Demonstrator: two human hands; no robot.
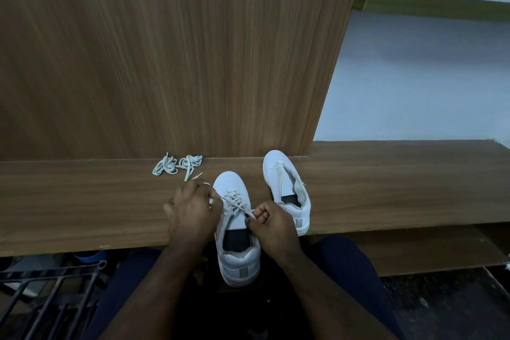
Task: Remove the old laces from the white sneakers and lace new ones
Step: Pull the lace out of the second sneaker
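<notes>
Two white sneakers stand on a wooden shelf. The near sneaker [236,232] hangs partly over the shelf's front edge, its heel towards me, with a pale lace [234,200] crossed through its eyelets. My left hand [190,212] grips one end of that lace at the shoe's left side. My right hand [269,222] pinches the other end at the shoe's right side. The far sneaker [287,188] lies to the right with its tongue open; I cannot tell whether it is laced. Two loose bundles of laces [178,165] lie on the shelf to the upper left.
The wooden shelf [82,201] runs the width of the view, backed by a tall wooden panel [165,50]. A black metal rack [47,292] sits at the lower left. My knees in dark trousers are below the shelf. A pale wall is at the right.
</notes>
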